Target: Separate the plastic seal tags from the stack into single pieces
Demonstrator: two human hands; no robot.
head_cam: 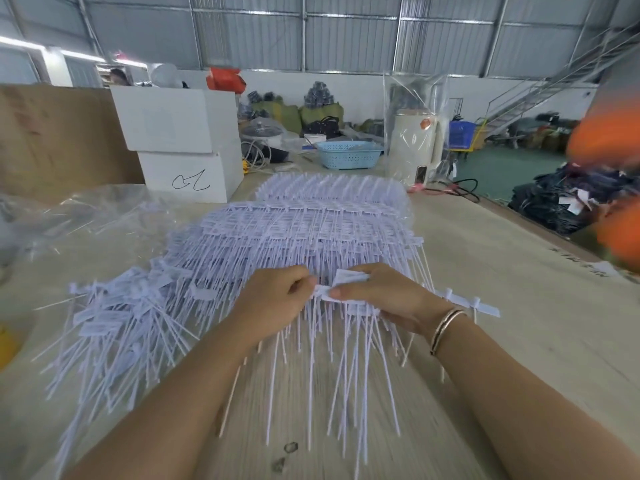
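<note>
Big and bright, the hall has a long pale table (485,258) that fills most of the view, and both hands meet over it. On the left hand (277,292) the fingers are curled in, and they pinch the end of a strip of white seal tags (325,292). Its fingertips almost touch the right hand (377,295), where a thumb and bent fingers hold the same strip from the other side. More of that strip (474,303) sticks out past the right wrist, which wears thin bracelets (446,327). Right under and beyond the fingers lies the big stack of joined tags (311,223), with long thin tails hanging down toward the person. Left of the fingers sits a loose pile of single tags (124,313), lying every which way. Farther off on the left is a crinkly clear plastic bag (86,209). Past the stack, far from the fingers, stand two white boxes (180,143), a blue basket (349,154) and a cream machine under clear wrap (414,147). Way off to the right is a blurry orange shape (613,140), too blurred to tell what it is.
</note>
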